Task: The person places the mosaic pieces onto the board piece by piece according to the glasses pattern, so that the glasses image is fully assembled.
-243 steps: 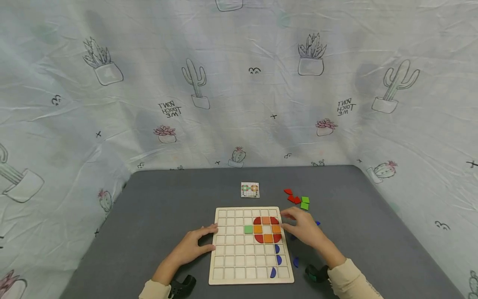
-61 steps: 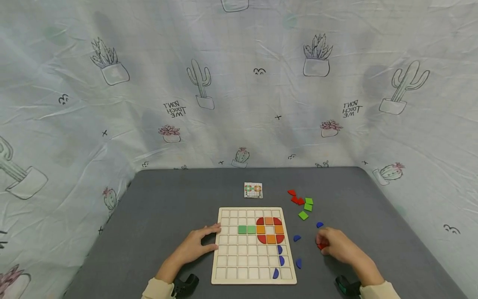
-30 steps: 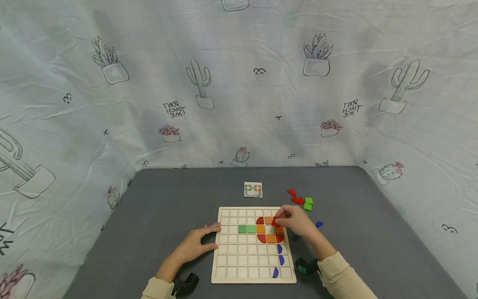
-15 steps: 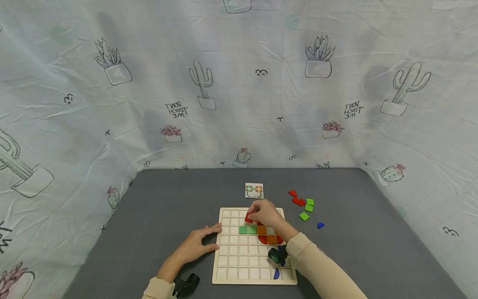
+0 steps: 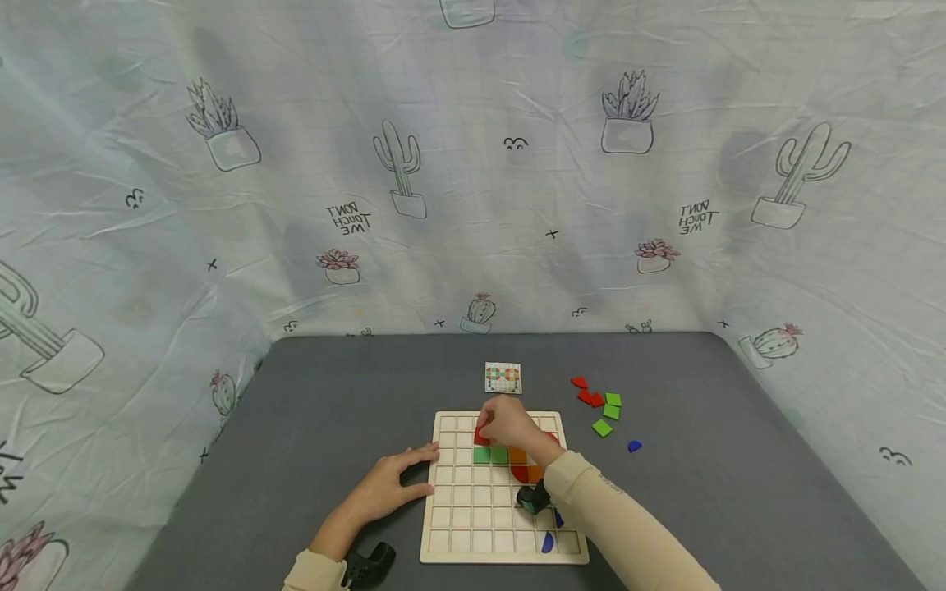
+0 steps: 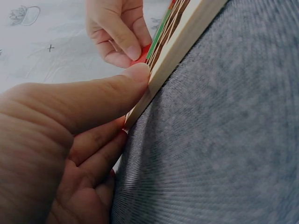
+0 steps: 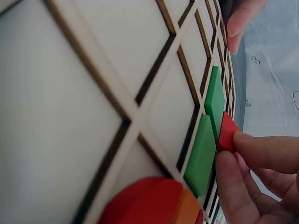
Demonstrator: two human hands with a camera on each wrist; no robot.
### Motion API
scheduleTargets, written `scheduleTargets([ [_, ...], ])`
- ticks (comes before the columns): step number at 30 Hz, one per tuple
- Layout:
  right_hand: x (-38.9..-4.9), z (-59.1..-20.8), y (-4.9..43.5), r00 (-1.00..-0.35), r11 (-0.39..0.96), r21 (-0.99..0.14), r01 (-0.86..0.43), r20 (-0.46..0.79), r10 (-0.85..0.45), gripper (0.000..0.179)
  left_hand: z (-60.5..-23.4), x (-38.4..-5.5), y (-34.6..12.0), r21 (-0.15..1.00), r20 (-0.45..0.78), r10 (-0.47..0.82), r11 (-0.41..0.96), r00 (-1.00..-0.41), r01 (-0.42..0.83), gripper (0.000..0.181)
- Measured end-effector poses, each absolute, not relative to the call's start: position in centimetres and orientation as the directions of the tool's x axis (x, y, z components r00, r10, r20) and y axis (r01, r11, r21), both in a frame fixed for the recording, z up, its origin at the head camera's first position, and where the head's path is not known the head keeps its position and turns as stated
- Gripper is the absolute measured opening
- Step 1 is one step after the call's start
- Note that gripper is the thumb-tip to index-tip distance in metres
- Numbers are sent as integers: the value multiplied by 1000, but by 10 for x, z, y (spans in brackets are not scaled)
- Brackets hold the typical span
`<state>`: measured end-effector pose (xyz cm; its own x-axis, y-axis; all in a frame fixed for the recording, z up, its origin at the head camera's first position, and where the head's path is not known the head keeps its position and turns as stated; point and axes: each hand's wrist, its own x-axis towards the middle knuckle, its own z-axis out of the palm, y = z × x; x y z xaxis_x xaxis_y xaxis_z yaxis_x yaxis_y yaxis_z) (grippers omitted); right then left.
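In the head view a pale wooden grid board (image 5: 458,542) lies on the table. My right hand (image 5: 510,422) pinches a red tile (image 5: 481,437) between thumb and finger, at the cell just beyond the left green tile (image 5: 481,455). The right wrist view shows this red tile (image 7: 228,132) tilted beside the green tiles, partly covered by fingertips. My left hand (image 5: 384,486) touches the board's left edge, its thumb and fingers spread apart; up close, the thumb (image 6: 112,95) presses against the wooden rim. My right forearm hides part of the red and orange ring of tiles on the board.
A small pattern card (image 5: 503,377) lies behind the board. To the right are loose red pieces (image 5: 585,396), green squares (image 5: 602,428) and a blue half-round piece (image 5: 635,446). Another blue half-round (image 5: 548,542) sits in the board's front row. A printed curtain (image 5: 473,164) hangs behind the table.
A second green tile has joined the first. My right hand has picked up the red tile at the right and carried it left across the board. My left hand stays at the edge.
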<state>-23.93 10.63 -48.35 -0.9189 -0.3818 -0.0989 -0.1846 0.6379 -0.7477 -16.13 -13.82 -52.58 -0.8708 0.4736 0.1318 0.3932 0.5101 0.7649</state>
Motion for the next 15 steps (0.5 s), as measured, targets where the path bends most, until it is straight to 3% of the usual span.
scheduleTargets([
  [15,-238,-484,102,-908,699,-662,-270,-65,-413,13,-525,-159,-138,763,112,468,525,-876,378,55],
])
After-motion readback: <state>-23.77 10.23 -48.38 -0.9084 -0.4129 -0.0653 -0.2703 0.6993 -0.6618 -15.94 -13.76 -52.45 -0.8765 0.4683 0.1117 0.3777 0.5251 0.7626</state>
